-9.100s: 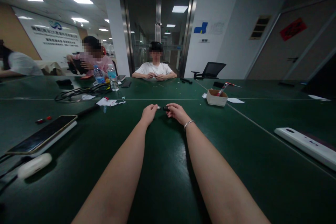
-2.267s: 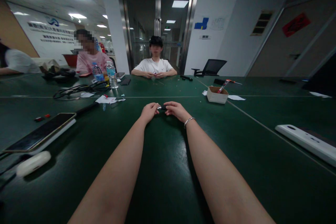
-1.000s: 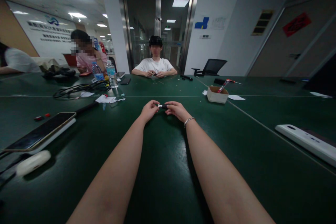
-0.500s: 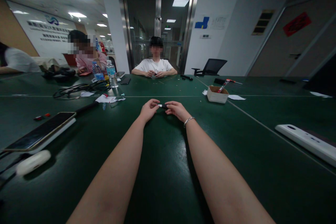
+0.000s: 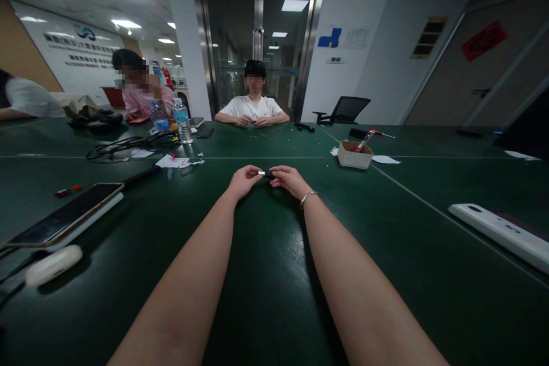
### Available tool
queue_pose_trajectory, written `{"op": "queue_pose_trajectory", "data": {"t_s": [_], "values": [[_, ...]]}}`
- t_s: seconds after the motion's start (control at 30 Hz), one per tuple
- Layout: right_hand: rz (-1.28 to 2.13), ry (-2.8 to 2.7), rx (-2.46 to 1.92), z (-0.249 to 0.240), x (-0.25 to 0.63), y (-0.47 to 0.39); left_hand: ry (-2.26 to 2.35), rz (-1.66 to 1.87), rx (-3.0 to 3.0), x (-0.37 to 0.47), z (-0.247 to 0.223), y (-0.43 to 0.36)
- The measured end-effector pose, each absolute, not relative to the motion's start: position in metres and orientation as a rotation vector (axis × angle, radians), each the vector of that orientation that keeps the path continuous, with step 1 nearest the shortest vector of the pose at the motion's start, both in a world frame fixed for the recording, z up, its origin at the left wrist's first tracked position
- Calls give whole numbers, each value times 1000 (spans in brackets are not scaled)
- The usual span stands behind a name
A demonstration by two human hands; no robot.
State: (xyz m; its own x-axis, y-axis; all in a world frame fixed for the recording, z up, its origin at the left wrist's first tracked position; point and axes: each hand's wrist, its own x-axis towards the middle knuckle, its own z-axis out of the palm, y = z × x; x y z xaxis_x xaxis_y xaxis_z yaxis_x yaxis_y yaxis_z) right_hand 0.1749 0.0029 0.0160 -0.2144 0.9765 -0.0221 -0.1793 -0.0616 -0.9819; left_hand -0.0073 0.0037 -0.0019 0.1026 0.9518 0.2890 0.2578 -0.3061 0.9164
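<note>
My left hand (image 5: 245, 181) and my right hand (image 5: 291, 180) meet above the green table (image 5: 266, 274), straight ahead of me. Between their fingertips lies a small black piece with a silver metal end (image 5: 267, 174), held level. My right thumb and fingers pinch its black part. At the silver end, my left thumb and fingers are closed on the tip. Its exact kind is too small to make out, and the fingers cover both its ends. A silver bracelet (image 5: 309, 199) circles my right wrist.
A phone (image 5: 64, 214) and a white rounded case (image 5: 54, 266) lie at left. Behind them are cables (image 5: 132, 146), paper scraps (image 5: 178, 162) and water bottles (image 5: 182, 120). A small box (image 5: 355, 155) and a white power strip (image 5: 501, 234) lie right. Someone in white (image 5: 253, 107) sits opposite.
My left fingers have shifted slightly at the silver end, while my right hand keeps its place. The person in pink at the left has a hand raised closer to the head.
</note>
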Motion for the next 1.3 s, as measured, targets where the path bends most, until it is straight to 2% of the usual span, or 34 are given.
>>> {"op": "queue_pose_trajectory", "data": {"t_s": [0.43, 1.3], "values": [[1445, -1119, -919, 14, 176, 5, 1323, 1231, 1474, -9, 0, 7], [1478, -1262, -918, 15, 176, 1, 1356, 1056, 1674, -12, -4, 7]]}}
